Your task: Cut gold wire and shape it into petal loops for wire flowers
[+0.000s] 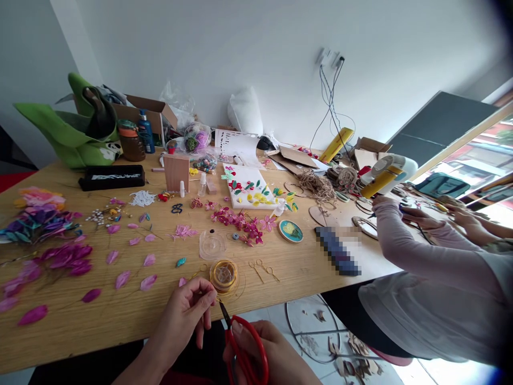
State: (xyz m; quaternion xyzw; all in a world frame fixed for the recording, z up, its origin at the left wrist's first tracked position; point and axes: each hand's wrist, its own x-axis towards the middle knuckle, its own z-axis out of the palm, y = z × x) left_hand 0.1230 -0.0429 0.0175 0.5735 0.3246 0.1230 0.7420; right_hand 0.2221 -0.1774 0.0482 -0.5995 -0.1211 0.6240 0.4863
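Gripping red scissors in the right hand, clamped on the handles.
Pinching thumb and forefinger of the left hand together, apparently on thin gold wire, just beside the wire spool on the table.

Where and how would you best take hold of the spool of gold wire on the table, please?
I would grip the spool of gold wire by opposite sides of its outer rim, probably coming from above and the far side. It appears to lie flat with its round face up, while the left hand and the red scissors are on its near side.
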